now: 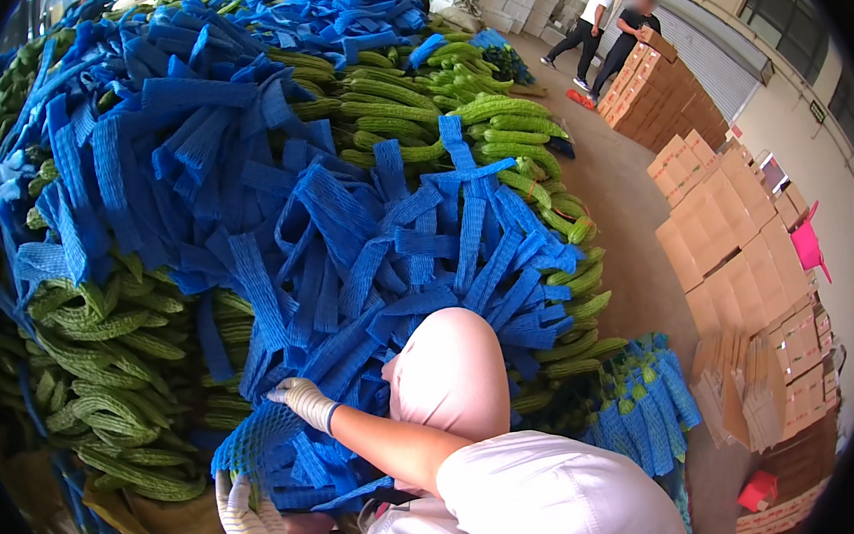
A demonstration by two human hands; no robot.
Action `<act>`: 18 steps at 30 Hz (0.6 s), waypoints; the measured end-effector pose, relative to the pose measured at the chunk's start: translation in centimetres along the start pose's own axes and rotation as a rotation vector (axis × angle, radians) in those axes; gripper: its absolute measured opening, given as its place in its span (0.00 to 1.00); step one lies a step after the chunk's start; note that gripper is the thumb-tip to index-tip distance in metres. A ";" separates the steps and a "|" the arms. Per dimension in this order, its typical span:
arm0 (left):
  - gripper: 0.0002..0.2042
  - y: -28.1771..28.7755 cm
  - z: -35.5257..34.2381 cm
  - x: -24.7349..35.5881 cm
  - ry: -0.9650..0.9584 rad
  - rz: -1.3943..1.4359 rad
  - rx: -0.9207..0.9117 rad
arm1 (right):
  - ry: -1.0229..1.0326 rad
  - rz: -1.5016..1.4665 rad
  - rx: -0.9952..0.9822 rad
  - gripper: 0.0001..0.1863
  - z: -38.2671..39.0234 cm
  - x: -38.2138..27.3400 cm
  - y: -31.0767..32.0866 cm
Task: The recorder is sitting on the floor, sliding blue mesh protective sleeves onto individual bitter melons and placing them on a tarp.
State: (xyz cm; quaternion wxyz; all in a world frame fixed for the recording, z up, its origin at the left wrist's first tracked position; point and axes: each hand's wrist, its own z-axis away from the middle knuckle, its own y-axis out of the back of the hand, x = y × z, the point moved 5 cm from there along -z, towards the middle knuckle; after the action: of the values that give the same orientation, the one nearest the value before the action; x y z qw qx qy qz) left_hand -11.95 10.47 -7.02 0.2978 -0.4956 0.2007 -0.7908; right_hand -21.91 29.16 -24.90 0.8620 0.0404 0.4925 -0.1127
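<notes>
A blue foam net sleeve (257, 443) is stretched open between my two gloved hands. My right hand (305, 405), in a white knit glove, pinches its upper end. Lower down, my left hand (252, 527), in a striped pale glove, has its fingers closed round the lower end. A little green shows by the left fingers, perhaps a bitter gourd inside the net, mostly hidden. Just beyond the hands lies a heap of flat blue net sleeves (319, 235). Long bumpy green bitter gourds (118, 422) are piled to the left of the hands.
More bitter gourds (394, 99) lie beyond the sleeves. Sleeved gourds (649, 410) stand in a row at right. Brown cartons (730, 223) are stacked along the right side. Two people (619, 31) are at the far right near a carton stack. My raised knee (451, 376) is beside the heap.
</notes>
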 end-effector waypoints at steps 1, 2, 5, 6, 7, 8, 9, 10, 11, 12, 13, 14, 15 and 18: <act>0.22 0.0 0.0 0.2 -0.015 -0.002 0.013 | -0.005 -0.021 -0.023 0.11 0.1 0.1 -0.2; 0.22 0.2 0.1 0.4 -0.016 -0.003 0.020 | -0.009 -0.021 -0.029 0.11 0.1 0.2 -0.3; 0.24 0.1 0.2 0.8 -0.035 0.040 -0.009 | -0.292 -0.652 -0.332 0.18 1.1 0.0 -0.8; 0.25 0.3 0.1 1.0 -0.055 0.060 0.039 | -0.293 -0.652 -0.328 0.18 1.4 -0.3 -0.7; 0.26 0.6 0.1 1.3 -0.078 0.078 0.091 | -0.310 -0.709 -0.438 0.18 2.4 -0.9 -1.4; 0.26 0.8 0.1 1.6 -0.079 0.077 0.096 | -0.326 -0.766 -0.548 0.19 3.5 -1.5 -2.1; 0.26 1.1 0.1 1.9 -0.096 0.093 0.116 | -0.318 -0.794 -0.623 0.20 4.6 -2.3 -2.7; 0.27 1.5 0.0 2.2 -0.114 0.108 0.137 | -0.317 -0.795 -0.623 0.20 4.8 -2.1 -2.8; 0.26 2.1 -0.5 2.2 -0.129 0.095 0.099 | -0.267 -0.759 -0.680 0.21 5.2 -1.9 -3.1; 0.26 2.6 -0.7 2.2 -0.129 0.094 0.098 | -0.215 -0.721 -0.737 0.21 5.5 -1.8 -3.4; 0.26 2.9 -0.8 2.2 -0.123 0.127 0.084 | -0.217 -0.585 -0.727 0.21 5.2 -1.4 -2.8; 0.26 3.2 -0.9 2.3 -0.117 0.161 0.069 | -0.216 -0.585 -0.726 0.21 5.1 -1.2 -2.6; 0.26 3.6 -1.1 2.4 -0.116 0.161 0.068 | -0.180 -0.564 -0.680 0.20 5.0 -1.4 -2.3; 0.26 3.5 -1.1 2.7 -0.112 0.166 0.033 | -0.076 -0.438 -0.515 0.24 3.4 -1.8 -1.2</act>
State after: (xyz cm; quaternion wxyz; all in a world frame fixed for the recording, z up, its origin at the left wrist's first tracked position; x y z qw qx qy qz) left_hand -12.92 6.11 -7.85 0.3810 -0.5156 0.2108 -0.7380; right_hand -20.18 27.69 -21.61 0.8171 -0.2896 0.4691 -0.1687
